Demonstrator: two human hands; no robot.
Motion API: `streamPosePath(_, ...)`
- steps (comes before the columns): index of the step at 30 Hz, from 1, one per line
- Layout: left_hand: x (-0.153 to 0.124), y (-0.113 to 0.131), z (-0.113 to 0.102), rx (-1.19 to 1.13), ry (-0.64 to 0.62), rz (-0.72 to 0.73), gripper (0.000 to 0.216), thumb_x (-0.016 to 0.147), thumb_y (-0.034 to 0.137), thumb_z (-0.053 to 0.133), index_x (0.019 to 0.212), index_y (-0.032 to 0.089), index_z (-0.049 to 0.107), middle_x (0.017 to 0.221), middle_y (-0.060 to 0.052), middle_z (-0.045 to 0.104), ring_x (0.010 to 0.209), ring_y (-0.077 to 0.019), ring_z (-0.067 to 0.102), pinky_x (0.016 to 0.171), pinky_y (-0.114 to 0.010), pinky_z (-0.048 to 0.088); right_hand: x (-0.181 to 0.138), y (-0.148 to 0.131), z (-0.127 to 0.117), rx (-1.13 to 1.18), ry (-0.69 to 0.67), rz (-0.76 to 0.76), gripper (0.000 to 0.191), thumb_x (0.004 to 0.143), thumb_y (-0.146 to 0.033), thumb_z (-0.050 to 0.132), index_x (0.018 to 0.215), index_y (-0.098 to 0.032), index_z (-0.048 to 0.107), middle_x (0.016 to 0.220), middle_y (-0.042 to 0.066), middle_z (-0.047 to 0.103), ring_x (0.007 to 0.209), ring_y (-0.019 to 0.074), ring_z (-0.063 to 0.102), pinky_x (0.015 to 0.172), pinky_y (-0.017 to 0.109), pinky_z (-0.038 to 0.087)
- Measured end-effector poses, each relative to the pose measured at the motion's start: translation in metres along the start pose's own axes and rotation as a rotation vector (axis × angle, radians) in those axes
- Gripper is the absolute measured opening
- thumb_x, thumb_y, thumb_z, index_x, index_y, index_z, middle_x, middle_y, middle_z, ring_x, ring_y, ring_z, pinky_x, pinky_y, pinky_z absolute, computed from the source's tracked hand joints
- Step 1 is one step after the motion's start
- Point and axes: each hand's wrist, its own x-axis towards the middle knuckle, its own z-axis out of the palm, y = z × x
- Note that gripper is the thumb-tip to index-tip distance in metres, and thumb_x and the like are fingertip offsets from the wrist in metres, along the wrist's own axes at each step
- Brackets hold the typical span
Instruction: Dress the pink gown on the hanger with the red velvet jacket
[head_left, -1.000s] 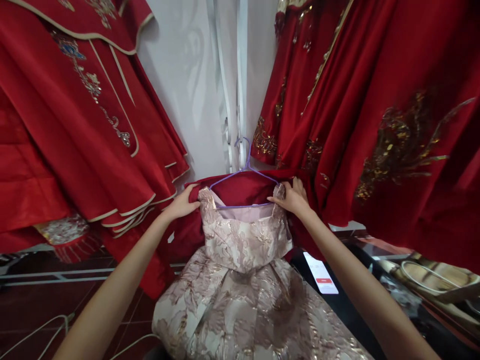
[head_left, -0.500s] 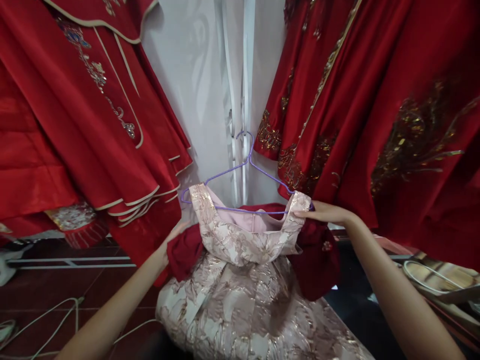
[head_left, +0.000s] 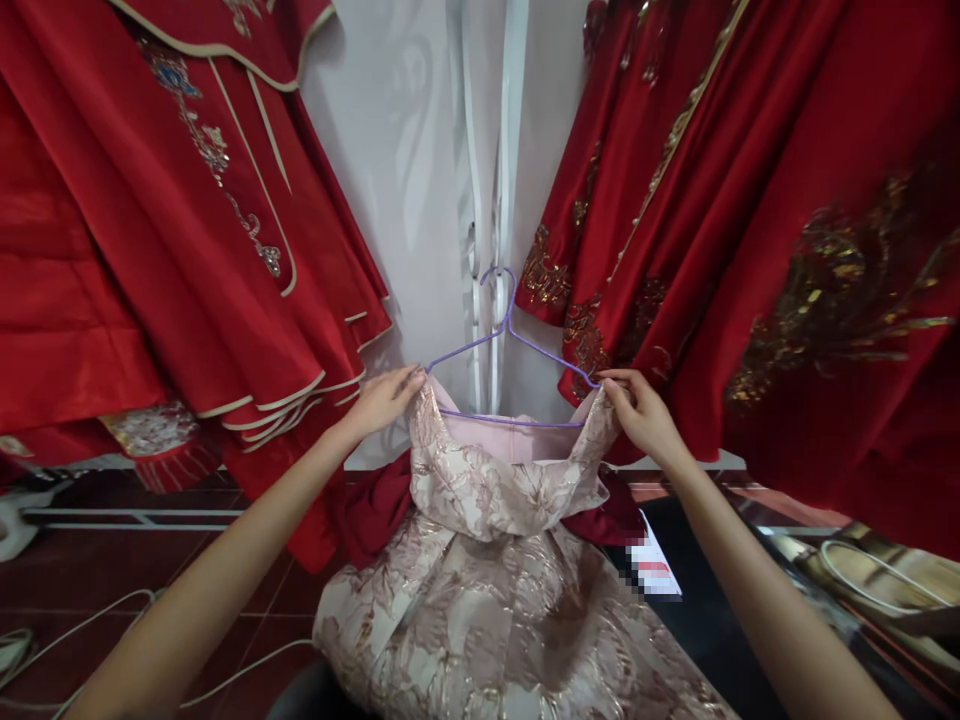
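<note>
A pale pink-and-gold brocade dress point(head_left: 495, 580) with dark red sleeves point(head_left: 375, 508) lies in front of me, its neckline facing away. A purple hanger point(head_left: 511, 318) runs through its shoulders, with the hook pointing up and away from me. At the left shoulder strap, my left hand point(head_left: 386, 402) is closed, pinching the fabric by the hanger's end. My right hand point(head_left: 643, 412) pinches the other strap the same way. Both hanger tips are hidden by the fingers and cloth.
Red embroidered garments point(head_left: 247, 330) hang at the left, and more red gowns point(head_left: 675, 250) hang at the right. Between them stands a white wall point(head_left: 390, 130) with white metal posts point(head_left: 512, 120). A white cable point(head_left: 247, 668) crosses the floor. A white tag point(head_left: 656, 560) shows beside the dress.
My left hand has moved up from the sleeve to the left strap. My right hand has curled its fingers onto the right strap. The white tag has come into view.
</note>
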Motion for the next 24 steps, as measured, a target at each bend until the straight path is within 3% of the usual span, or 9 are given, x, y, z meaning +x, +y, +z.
streamPosePath(5, -0.003, 0.005, 0.005, 0.068, 0.053, -0.04, 0.047, 0.089, 0.055, 0.041, 0.111, 0.024, 0.068, 0.107, -0.005, 0.072, 0.091, -0.0227, 0.067, 0.08, -0.028, 0.047, -0.004, -0.001, -0.003, -0.059, 0.087, -0.048, 0.03, 0.086, -0.048, 0.054, 0.095, -0.021, 0.065, 0.093, 0.006, 0.069, 0.089, 0.0219, 0.064, 0.083, 0.036, 0.048)
streamPosePath(10, -0.027, -0.003, -0.005, 0.178, 0.125, -0.142, 0.047, 0.093, 0.047, 0.035, 0.098, 0.018, 0.071, 0.081, -0.008, 0.073, 0.069, -0.0199, 0.065, 0.062, -0.025, 0.039, -0.009, 0.008, -0.008, -0.075, 0.301, 0.004, 0.032, 0.082, -0.048, 0.057, 0.091, -0.019, 0.067, 0.087, 0.007, 0.07, 0.081, 0.022, 0.065, 0.076, 0.035, 0.051)
streamPosePath(14, -0.056, -0.01, -0.007, 0.154, -0.069, -0.241, 0.045, 0.089, 0.046, 0.039, 0.07, 0.019, 0.069, 0.064, -0.008, 0.069, 0.06, -0.021, 0.062, 0.056, -0.026, 0.034, -0.034, 0.022, -0.011, -0.076, 0.365, 0.212, 0.032, 0.079, -0.045, 0.057, 0.093, -0.017, 0.066, 0.084, 0.01, 0.071, 0.079, 0.0245, 0.067, 0.073, 0.037, 0.052)
streamPosePath(16, -0.068, -0.004, -0.008, 0.043, -0.182, -0.213, 0.036, 0.085, 0.046, 0.047, 0.069, 0.022, 0.069, 0.065, -0.007, 0.069, 0.063, -0.0219, 0.063, 0.058, -0.026, 0.036, -0.05, 0.025, -0.016, -0.059, 0.26, 0.338, 0.03, 0.076, -0.043, 0.059, 0.089, -0.017, 0.066, 0.081, 0.01, 0.071, 0.077, 0.0252, 0.067, 0.071, 0.037, 0.053)
streamPosePath(20, -0.07, 0.036, -0.011, -0.019, -0.337, -0.045, 0.027, 0.08, 0.047, 0.056, 0.074, 0.024, 0.069, 0.069, -0.006, 0.066, 0.072, -0.023, 0.063, 0.067, -0.028, 0.04, -0.072, 0.009, -0.032, 0.063, -0.217, 0.418, 0.032, 0.069, -0.049, 0.066, 0.079, -0.018, 0.068, 0.077, 0.008, 0.072, 0.071, 0.0241, 0.067, 0.065, 0.035, 0.053)
streamPosePath(22, -0.057, 0.063, -0.006, -0.022, -0.301, 0.103, 0.034, 0.087, 0.047, 0.048, 0.076, 0.022, 0.067, 0.074, -0.006, 0.064, 0.076, -0.0212, 0.061, 0.073, -0.029, 0.042, -0.076, -0.012, -0.038, 0.122, -0.363, 0.375, 0.037, 0.07, -0.054, 0.067, 0.081, -0.019, 0.069, 0.081, 0.007, 0.072, 0.074, 0.0223, 0.066, 0.067, 0.032, 0.053)
streamPosePath(24, -0.039, 0.086, 0.006, -0.06, -0.235, 0.252, 0.035, 0.092, 0.043, 0.041, 0.084, 0.02, 0.067, 0.089, -0.007, 0.064, 0.088, -0.0203, 0.059, 0.083, -0.031, 0.043, -0.078, -0.034, -0.04, 0.151, -0.402, 0.339, 0.04, 0.072, -0.058, 0.065, 0.084, -0.019, 0.068, 0.081, 0.006, 0.071, 0.074, 0.0204, 0.065, 0.067, 0.03, 0.053)
